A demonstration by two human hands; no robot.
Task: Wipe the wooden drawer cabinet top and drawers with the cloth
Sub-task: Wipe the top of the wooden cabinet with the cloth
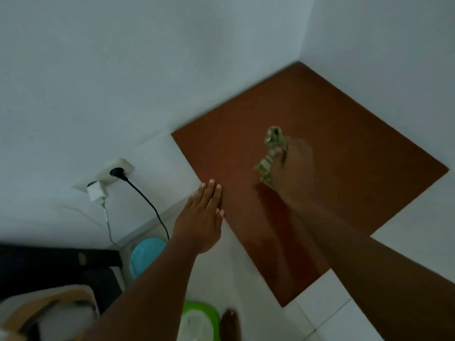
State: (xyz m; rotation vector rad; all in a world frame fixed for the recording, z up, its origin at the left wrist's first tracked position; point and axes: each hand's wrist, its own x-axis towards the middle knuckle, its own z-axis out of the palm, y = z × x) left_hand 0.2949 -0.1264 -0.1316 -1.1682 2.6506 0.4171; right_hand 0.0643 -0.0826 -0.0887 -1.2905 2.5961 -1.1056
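While the R hand grips the green cloth w/ curled fingers, the cloth lies on the brown cabinet top, near its middle. The L hand is flat, fingers straight, touching the top's left edge. A black plug & white charger sit in the wall socket.

We see 2 pale walls meeting at a corner, a wall socket, and white floor tiles.

Two hands, one cloth, one cabinet top, one socket, two plugs
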